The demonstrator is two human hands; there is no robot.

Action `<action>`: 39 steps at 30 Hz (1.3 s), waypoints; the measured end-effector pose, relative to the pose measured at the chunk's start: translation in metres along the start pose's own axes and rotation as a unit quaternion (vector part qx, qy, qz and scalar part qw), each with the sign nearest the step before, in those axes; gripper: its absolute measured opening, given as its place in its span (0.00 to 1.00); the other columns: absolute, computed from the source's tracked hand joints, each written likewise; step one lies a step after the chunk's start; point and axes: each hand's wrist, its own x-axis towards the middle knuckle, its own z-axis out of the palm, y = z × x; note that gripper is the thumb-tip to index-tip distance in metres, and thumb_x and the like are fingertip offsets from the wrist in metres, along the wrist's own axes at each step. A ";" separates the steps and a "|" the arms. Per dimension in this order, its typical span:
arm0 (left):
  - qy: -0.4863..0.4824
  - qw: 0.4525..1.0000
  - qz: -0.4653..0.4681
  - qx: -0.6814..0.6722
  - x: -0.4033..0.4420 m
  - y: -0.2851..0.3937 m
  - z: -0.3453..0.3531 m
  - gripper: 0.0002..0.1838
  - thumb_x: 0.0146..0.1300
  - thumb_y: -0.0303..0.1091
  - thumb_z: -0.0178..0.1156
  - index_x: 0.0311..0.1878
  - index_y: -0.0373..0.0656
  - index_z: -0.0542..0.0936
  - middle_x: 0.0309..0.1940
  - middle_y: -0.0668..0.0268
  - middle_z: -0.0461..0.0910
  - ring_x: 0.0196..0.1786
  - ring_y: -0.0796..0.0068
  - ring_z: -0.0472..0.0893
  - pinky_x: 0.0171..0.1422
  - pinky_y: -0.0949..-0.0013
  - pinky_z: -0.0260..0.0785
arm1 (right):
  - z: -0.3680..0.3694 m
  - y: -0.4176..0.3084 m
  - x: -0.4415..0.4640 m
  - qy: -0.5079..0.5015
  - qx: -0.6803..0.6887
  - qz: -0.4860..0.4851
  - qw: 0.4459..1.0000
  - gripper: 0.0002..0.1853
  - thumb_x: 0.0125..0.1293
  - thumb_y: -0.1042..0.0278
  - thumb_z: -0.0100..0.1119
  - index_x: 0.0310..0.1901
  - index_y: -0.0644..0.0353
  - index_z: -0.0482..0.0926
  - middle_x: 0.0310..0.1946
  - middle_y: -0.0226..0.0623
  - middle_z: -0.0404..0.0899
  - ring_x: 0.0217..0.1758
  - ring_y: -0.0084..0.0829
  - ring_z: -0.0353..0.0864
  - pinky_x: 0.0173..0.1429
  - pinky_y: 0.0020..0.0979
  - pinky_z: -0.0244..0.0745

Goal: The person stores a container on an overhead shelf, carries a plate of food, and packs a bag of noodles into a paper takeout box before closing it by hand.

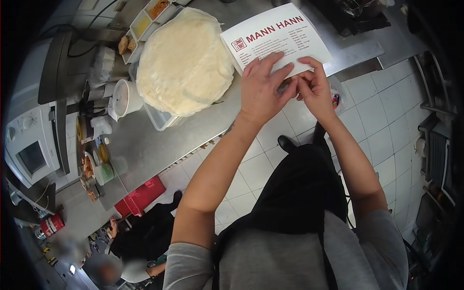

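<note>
A white takeaway box (270, 41) printed "MANN HANN" in red lies on the steel counter, its near edge beneath both hands. My left hand (266, 92) rests on the lid's near part with fingers spread, and its thumb reaches toward my right hand. At the box's near right edge is my right hand (315, 89), its index finger bent over the lid. Its thumb and other fingers are pinched together at the front edge, and what lies between them is hidden. Left of the box, a large pale round mass under plastic wrap (186, 60) sits on a clear container (162, 118).
Steel counter (145, 150) runs along the left. White trays of ingredients (141, 24) and a round tub (126, 96) stand behind the wrapped mass. A bag-lined bin (337, 99) is below the right edge. Another person (145, 232) works at lower left, near a red crate (141, 195).
</note>
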 end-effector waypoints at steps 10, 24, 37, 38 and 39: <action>-0.068 0.976 -0.143 0.151 0.015 0.027 0.015 0.26 0.41 0.36 0.72 0.47 0.51 0.74 0.50 0.67 0.70 0.55 0.63 0.69 0.54 0.61 0.58 | -0.030 -0.008 -0.008 -0.083 -0.072 -0.036 0.993 0.33 0.61 0.85 0.51 0.67 0.54 0.55 0.35 0.37 0.77 0.32 0.24 0.79 0.36 0.24 0.75; -0.080 0.946 -0.200 0.243 0.071 -0.025 0.019 0.41 0.54 0.65 0.57 0.65 0.48 0.65 0.56 0.50 0.65 0.62 0.51 0.64 0.65 0.43 0.48 | -0.345 -0.113 0.067 0.126 -0.216 0.007 0.968 0.14 0.65 0.70 0.55 0.52 0.61 0.73 0.35 0.33 0.79 0.34 0.23 0.78 0.34 0.21 0.72; -0.239 0.755 -0.515 0.328 0.087 0.039 0.023 0.40 0.64 0.70 0.34 0.50 0.38 0.75 0.42 0.48 0.80 0.48 0.52 0.80 0.51 0.49 0.68 | -0.340 -0.082 0.256 -0.019 -0.331 0.095 0.939 0.24 0.63 0.42 0.54 0.42 0.59 0.79 0.38 0.39 0.78 0.45 0.34 0.74 0.50 0.41 0.67; -0.241 0.740 -0.531 0.336 0.085 0.046 0.019 0.40 0.63 0.70 0.34 0.48 0.38 0.76 0.41 0.49 0.81 0.46 0.53 0.81 0.48 0.52 0.70 | -0.336 -0.092 0.251 -0.019 -0.278 0.145 0.950 0.22 0.63 0.43 0.54 0.46 0.53 0.78 0.45 0.35 0.76 0.52 0.33 0.70 0.53 0.49 0.64; -0.238 0.731 -0.542 0.339 0.083 0.051 0.018 0.40 0.63 0.70 0.35 0.46 0.38 0.77 0.40 0.50 0.81 0.43 0.55 0.82 0.46 0.55 0.71 | -0.331 -0.102 0.246 -0.014 -0.227 0.193 0.954 0.21 0.63 0.43 0.53 0.51 0.47 0.76 0.51 0.31 0.74 0.59 0.31 0.66 0.57 0.57 0.61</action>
